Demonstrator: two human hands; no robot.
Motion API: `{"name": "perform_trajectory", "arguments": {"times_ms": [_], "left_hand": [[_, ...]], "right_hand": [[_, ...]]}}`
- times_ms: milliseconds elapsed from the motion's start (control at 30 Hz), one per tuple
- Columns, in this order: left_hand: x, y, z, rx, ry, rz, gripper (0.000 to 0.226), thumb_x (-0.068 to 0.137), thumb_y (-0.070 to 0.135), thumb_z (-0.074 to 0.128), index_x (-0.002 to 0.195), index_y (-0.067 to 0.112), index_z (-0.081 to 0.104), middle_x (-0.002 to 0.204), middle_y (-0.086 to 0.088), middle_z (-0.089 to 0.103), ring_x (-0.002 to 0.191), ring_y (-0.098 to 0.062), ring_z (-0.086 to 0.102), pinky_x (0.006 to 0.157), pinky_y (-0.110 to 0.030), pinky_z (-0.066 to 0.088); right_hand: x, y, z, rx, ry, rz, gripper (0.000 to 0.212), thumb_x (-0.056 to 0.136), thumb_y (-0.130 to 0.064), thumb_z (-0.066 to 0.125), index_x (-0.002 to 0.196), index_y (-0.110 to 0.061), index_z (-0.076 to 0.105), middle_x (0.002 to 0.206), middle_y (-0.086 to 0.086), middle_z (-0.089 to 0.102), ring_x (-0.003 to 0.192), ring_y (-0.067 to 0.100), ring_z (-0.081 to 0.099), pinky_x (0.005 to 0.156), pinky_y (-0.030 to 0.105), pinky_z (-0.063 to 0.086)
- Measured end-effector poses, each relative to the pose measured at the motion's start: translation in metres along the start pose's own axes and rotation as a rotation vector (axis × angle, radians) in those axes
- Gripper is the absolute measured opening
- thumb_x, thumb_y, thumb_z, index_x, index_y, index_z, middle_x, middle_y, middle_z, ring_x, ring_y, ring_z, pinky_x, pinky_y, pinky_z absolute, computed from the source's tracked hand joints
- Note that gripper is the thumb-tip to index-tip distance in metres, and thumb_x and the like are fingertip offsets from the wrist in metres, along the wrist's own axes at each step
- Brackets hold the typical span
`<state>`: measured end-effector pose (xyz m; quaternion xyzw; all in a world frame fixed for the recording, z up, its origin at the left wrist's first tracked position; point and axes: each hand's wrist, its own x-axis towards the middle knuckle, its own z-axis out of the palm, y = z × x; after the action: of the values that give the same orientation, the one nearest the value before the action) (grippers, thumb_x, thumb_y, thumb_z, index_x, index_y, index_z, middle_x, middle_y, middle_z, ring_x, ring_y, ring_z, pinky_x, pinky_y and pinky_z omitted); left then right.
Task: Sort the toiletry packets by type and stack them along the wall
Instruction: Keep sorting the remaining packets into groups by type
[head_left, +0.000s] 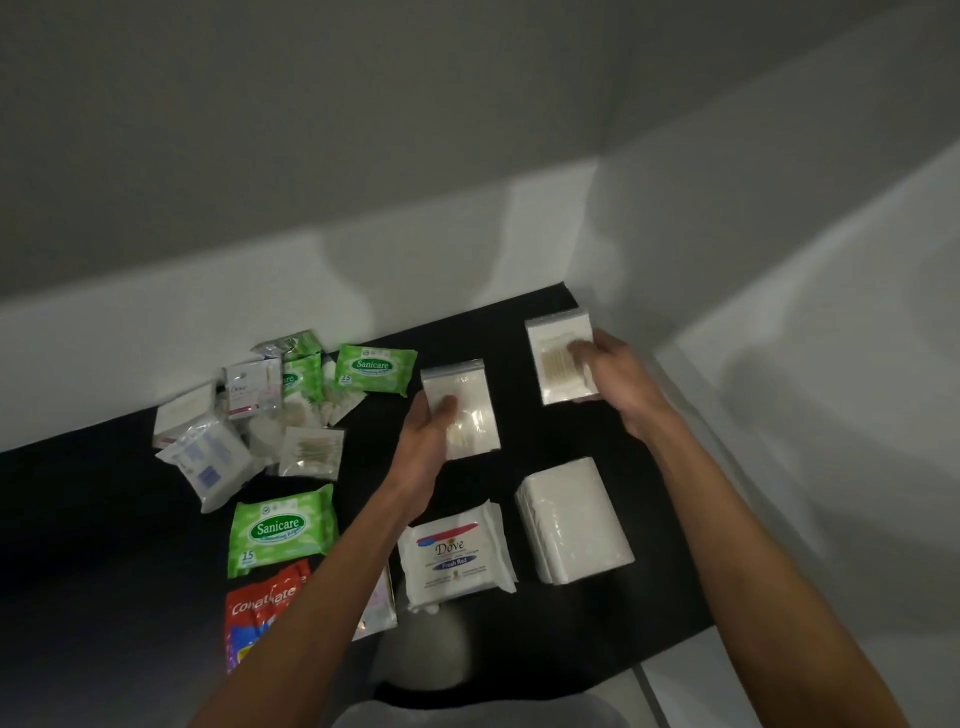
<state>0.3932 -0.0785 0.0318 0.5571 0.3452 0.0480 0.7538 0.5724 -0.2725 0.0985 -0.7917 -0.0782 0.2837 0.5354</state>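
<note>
My left hand (428, 426) holds a clear zip bag of cotton swabs (467, 400) over the middle of the black tabletop (104, 519), thumb on its front. My right hand (613, 379) grips a second swab bag (553, 353) near the back right corner by the wall. In front of my hands lie a white Dove wipes stack (457, 556) and a stack of plain white packets (574, 519). A jumbled pile at the left (270, 405) mixes green Sanicare packs, Dove packets and swab bags.
A green Sanicare pack (283, 530) and red Colgate sachets (260, 608) lie near the front left, partly under my left forearm. White walls (467, 234) border the tabletop at the back and right. The tabletop's front edge runs below the Dove stack.
</note>
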Motion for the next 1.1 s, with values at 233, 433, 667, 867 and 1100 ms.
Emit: {"name": "perform_trajectory", "arguments": {"times_ms": [233, 433, 667, 867, 1100], "left_hand": [[-0.006, 0.007, -0.009, -0.122, 0.033, -0.016, 0.043, 0.107, 0.051, 0.053, 0.141, 0.027, 0.061, 0.133, -0.006, 0.072, 0.123, -0.029, 0.07, 0.107, -0.056, 0.054], [-0.014, 0.009, -0.03, -0.147, 0.077, 0.004, 0.049, 0.108, 0.056, 0.044, 0.141, 0.023, 0.062, 0.129, -0.009, 0.074, 0.119, -0.028, 0.072, 0.102, -0.049, 0.056], [-0.024, 0.003, -0.059, -0.064, 0.164, 0.1, 0.041, 0.104, 0.048, 0.06, 0.137, 0.023, 0.062, 0.125, -0.003, 0.076, 0.117, -0.024, 0.072, 0.107, -0.052, 0.054], [-0.026, 0.0, -0.08, -0.044, 0.234, 0.112, 0.028, 0.11, 0.036, 0.053, 0.132, 0.021, 0.061, 0.121, -0.003, 0.075, 0.117, -0.024, 0.071, 0.103, -0.047, 0.056], [-0.025, 0.003, -0.095, -0.04, 0.236, 0.11, 0.024, 0.112, 0.033, 0.05, 0.131, 0.023, 0.06, 0.123, -0.004, 0.074, 0.114, -0.02, 0.072, 0.095, -0.037, 0.059]], "right_hand": [[-0.037, -0.031, 0.058, -0.013, -0.124, -0.076, 0.02, 0.104, -0.027, 0.068, 0.124, -0.027, 0.068, 0.114, -0.007, 0.076, 0.103, 0.008, 0.075, 0.089, 0.031, 0.061], [-0.044, -0.023, 0.115, -0.239, -0.123, -0.174, 0.02, 0.101, -0.031, 0.073, 0.118, -0.023, 0.066, 0.102, -0.015, 0.07, 0.089, -0.004, 0.068, 0.064, 0.008, 0.05], [-0.044, -0.01, 0.166, -0.443, -0.1, -0.311, 0.02, 0.095, -0.032, 0.079, 0.108, -0.023, 0.066, 0.101, -0.006, 0.065, 0.085, 0.003, 0.064, 0.068, 0.013, 0.045], [-0.047, 0.001, 0.2, -0.439, -0.028, -0.336, 0.045, 0.092, -0.033, 0.082, 0.126, -0.018, 0.056, 0.115, 0.0, 0.059, 0.095, 0.012, 0.064, 0.082, 0.031, 0.059], [-0.05, -0.013, 0.222, -0.087, -0.269, 0.026, 0.032, 0.104, -0.03, 0.067, 0.134, -0.023, 0.058, 0.116, -0.004, 0.07, 0.099, 0.006, 0.069, 0.074, 0.022, 0.054]]}}
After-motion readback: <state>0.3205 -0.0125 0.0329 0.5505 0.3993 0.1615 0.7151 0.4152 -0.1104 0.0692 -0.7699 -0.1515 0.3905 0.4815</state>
